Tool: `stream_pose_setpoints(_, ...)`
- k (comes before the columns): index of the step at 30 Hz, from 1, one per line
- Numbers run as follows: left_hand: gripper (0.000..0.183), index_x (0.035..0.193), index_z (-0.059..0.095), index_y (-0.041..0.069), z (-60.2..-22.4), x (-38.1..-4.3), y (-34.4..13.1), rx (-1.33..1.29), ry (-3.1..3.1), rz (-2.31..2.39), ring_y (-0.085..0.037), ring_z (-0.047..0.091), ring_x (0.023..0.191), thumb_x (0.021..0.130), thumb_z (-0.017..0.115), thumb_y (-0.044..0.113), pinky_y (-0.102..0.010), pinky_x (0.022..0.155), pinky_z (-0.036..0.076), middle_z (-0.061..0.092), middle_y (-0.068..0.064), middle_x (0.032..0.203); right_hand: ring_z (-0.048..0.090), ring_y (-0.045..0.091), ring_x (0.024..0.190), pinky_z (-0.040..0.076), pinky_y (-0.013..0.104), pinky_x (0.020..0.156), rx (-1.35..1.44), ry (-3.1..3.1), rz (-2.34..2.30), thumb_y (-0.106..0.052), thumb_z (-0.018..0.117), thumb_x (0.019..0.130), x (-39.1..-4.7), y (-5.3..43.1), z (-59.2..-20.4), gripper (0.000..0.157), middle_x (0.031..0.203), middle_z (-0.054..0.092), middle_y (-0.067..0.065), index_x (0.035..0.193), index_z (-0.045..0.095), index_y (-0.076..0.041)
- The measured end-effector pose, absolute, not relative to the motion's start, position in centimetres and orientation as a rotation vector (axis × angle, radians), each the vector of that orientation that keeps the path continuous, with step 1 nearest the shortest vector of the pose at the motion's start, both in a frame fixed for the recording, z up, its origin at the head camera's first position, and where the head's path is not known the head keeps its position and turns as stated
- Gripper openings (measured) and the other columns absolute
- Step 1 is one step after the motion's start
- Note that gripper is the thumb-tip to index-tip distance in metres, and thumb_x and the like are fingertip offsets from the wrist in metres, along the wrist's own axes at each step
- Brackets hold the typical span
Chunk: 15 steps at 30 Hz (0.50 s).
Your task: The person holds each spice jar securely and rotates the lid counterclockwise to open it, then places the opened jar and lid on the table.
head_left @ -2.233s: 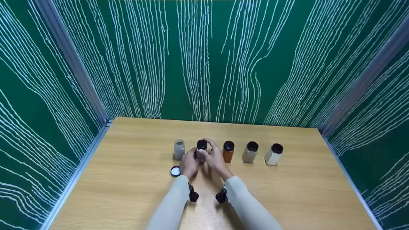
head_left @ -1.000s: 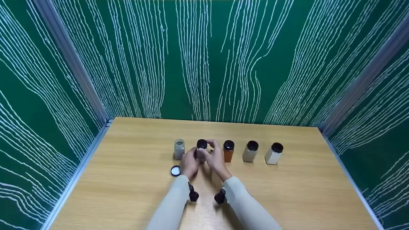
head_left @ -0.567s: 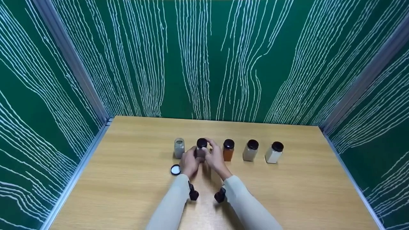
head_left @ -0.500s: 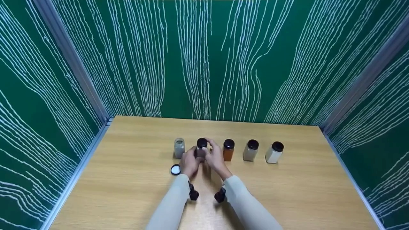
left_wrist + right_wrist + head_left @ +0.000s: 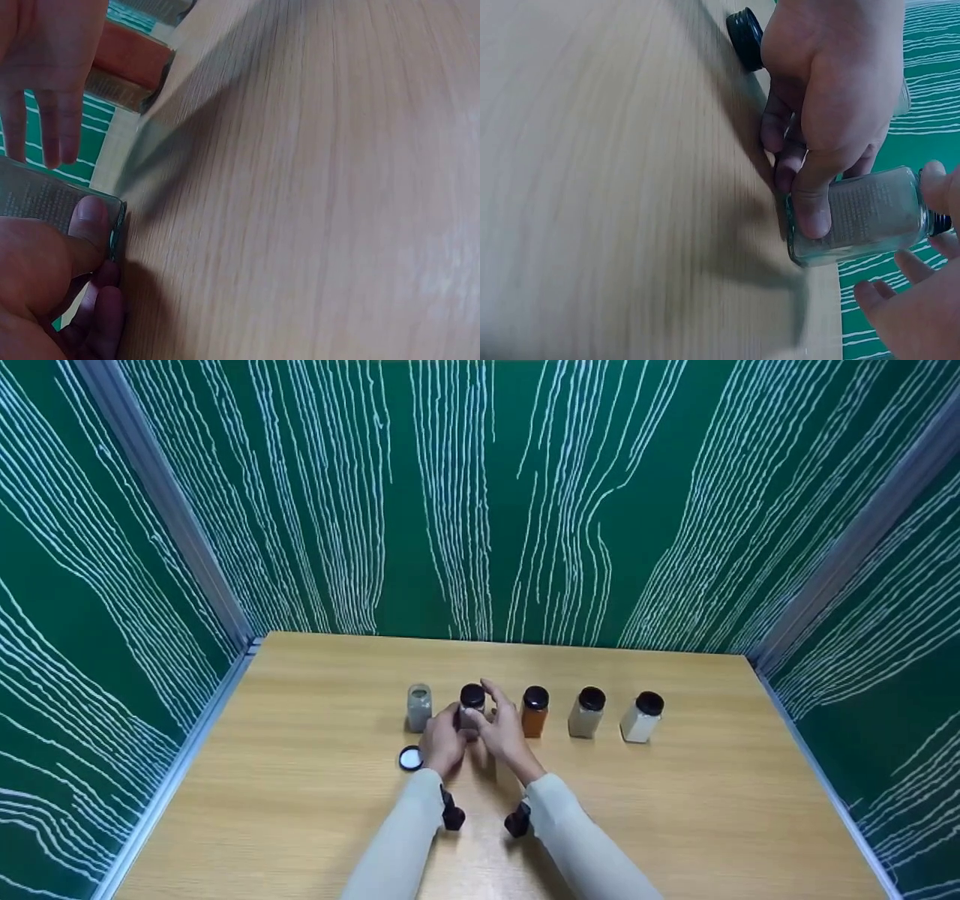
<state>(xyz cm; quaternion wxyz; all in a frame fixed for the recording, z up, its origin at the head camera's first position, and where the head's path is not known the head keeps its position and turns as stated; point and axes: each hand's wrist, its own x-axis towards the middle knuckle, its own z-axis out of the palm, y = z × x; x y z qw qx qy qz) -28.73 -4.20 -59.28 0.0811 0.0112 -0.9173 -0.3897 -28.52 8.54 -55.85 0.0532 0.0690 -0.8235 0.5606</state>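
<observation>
A square glass spice jar (image 5: 472, 723) with a black lid (image 5: 472, 694) stands upright on the table. My left hand (image 5: 444, 741) grips it low down; in the right wrist view its thumb presses the glass side of the jar (image 5: 877, 206) near the base. My right hand (image 5: 507, 733) is around the lid end, thumb at the jar's shoulder and the other fingers spread apart from the lid. To the left stands a lidless glass jar (image 5: 419, 712). Its mouth is uncovered, and a loose black lid (image 5: 410, 758) with a white inside lies beside my left hand.
Right of my hands stand three more lidded jars in a row: one with orange contents (image 5: 534, 721), a greyish one (image 5: 584, 721) and a whitish one (image 5: 640, 726). Green panels (image 5: 517, 510) with white lines enclose the wooden table (image 5: 675, 810) at the back and sides.
My right fingers have loosened from the lid: the index finger has straightened away from it and the thumb has shifted left across the jar's front. My left hand keeps its hold.
</observation>
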Motion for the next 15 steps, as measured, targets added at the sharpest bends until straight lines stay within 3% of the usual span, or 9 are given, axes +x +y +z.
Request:
stream_pose_setpoints(5, 0.044, 0.126, 0.07, 0.019, -59.19, -28.65, -4.24, 0.045, -2.757, -1.165, -0.036, 0.067, 0.113, 0.083, 0.08, 0.019, -0.055, 0.088, 0.052, 0.073, -0.01, 0.122, 0.041, 0.039, 0.143, 0.038, 0.052, 0.114, 0.151, -2.473, 1.703, -0.015, 0.074, 0.095, -28.68, 8.34, -56.09, 0.063, 0.152, 0.049, 0.019, 0.15, 0.045, -0.008)
stream_pose_setpoints(15, 0.041, 0.126, 0.07, 0.021, -59.2, -28.73, -4.32, 0.058, -2.767, -1.154, -0.036, 0.067, 0.113, 0.088, 0.07, 0.008, -0.056, 0.088, 0.053, 0.072, -0.009, 0.123, 0.045, 0.041, 0.139, 0.038, 0.053, 0.113, 0.089, -2.43, 1.749, -0.01, 0.076, 0.093, -28.92, 8.12, -56.25, 0.05, 0.144, 0.054, 0.021, 0.135, 0.049, -0.003)
